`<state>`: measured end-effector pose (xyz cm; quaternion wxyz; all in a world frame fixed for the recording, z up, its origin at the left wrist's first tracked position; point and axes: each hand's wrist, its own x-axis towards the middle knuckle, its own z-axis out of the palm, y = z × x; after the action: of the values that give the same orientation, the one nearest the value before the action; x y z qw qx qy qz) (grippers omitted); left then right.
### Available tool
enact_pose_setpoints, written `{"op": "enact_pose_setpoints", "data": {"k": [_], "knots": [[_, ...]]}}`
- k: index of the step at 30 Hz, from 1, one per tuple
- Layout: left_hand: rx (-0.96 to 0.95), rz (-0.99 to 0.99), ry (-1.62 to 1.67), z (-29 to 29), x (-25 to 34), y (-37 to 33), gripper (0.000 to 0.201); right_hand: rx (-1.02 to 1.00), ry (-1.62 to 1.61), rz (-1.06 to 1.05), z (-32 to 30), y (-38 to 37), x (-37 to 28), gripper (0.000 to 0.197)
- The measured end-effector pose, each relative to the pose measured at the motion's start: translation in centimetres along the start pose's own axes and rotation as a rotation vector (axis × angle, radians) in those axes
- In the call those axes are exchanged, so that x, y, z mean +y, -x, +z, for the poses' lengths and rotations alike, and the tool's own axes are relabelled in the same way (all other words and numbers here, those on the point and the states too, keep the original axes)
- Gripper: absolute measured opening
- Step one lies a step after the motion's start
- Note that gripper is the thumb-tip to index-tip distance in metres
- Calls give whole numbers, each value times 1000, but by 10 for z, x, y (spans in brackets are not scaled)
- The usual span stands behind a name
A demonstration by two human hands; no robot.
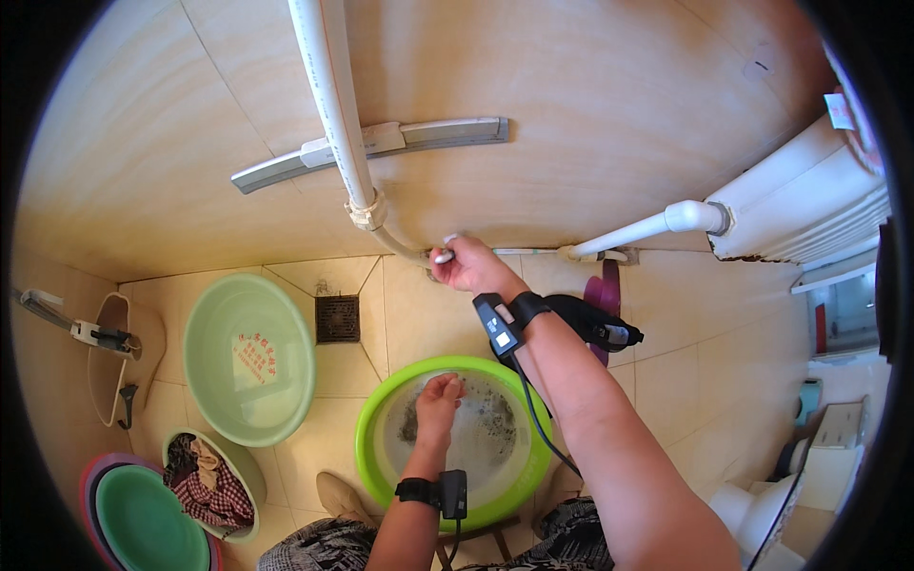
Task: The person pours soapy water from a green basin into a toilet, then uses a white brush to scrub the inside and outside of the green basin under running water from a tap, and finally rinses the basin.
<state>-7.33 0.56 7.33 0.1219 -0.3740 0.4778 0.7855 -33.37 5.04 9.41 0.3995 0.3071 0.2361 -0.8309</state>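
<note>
By the wall, my right hand (466, 267) is closed around a small shiny metal tap (444, 256) at the low end of the pipework; the fingers hide most of it. My left hand (438, 409) hovers above a bright green basin (367, 447), its fingers loosely curled with nothing visible in them. Cloudy water (452, 471) with dark specks or dark stuff fills the basin. A dark wrist strap with a small black box and cable sits on each forearm.
To the left are a pale green basin (214, 357), a bucket of clothes (214, 485) and stacked basins (143, 533). A floor drain (337, 318) lies near the wall. A white pipe (333, 105) runs down the wall; purple slippers (602, 295) and a dark object (581, 319) are beyond my right forearm.
</note>
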Motion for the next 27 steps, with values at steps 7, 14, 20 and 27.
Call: {"op": "enact_pose_setpoints", "data": {"k": [7,14,20,27], "knots": [[-44,10,132,-8,18,3,14,295,-85,-367,-56,58,-115,11],[-65,18,114,-15,29,2,15,10,293,-283,-28,75,-69,14],[-78,23,104,-1,36,9,15,73,131,-490,-46,126,-153,11],[-129,22,34,3,27,16,20,30,219,-273,77,84,-25,7]]}}
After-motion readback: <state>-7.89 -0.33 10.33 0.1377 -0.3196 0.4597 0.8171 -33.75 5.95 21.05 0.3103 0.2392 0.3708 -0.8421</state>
